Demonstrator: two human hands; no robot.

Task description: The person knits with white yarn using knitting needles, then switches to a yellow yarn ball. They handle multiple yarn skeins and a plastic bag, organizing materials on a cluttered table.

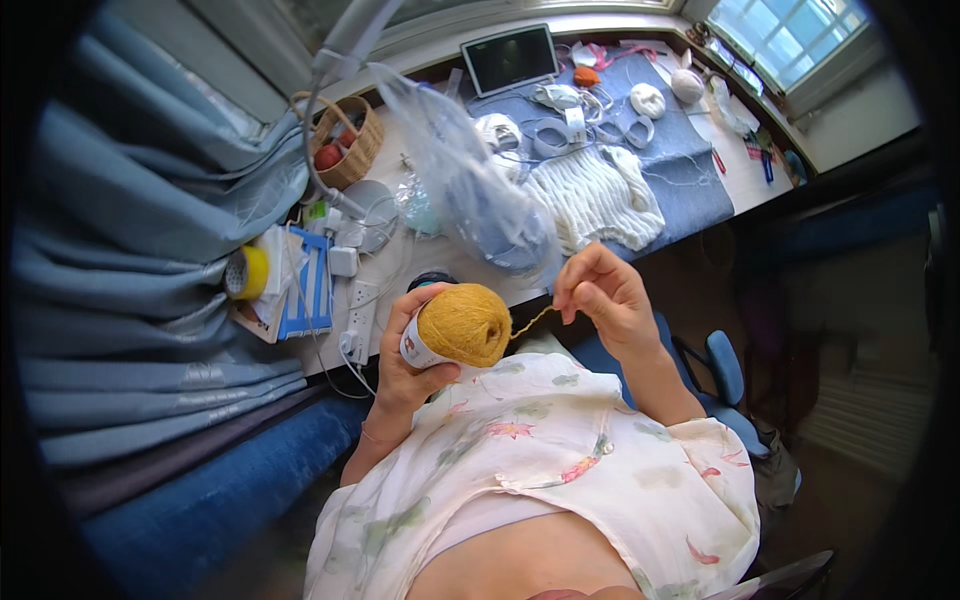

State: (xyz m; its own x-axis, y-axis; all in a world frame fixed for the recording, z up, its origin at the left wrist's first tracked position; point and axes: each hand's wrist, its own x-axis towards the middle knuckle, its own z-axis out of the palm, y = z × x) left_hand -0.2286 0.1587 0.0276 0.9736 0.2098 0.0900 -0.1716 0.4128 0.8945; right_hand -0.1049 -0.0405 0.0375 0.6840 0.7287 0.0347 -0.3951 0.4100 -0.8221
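A ball of mustard-yellow yarn (pixel 465 324) with a white paper band (pixel 420 347) rests in my left hand (pixel 401 375), fingers and thumb wrapped about its banded end. From its near side a short strand of yellow yarn (pixel 531 322) runs right to my right hand (pixel 611 304), where thumb and fingertips pinch it. Both hands are held in front of the table's edge, above my lap. Just beyond them a clear plastic bag (pixel 480 187) lies on the table, beside a white knitted piece (pixel 592 195).
A wicker basket (pixel 360 154) holds red balls. A power strip (pixel 363 319) with cords and a yellow tape roll (pixel 247 272) are at left. A tablet (pixel 510 60) stands at the back. White yarn balls (pixel 647 100) lie on blue cloth (pixel 686 176). A blue chair (pixel 724 367) is at right.
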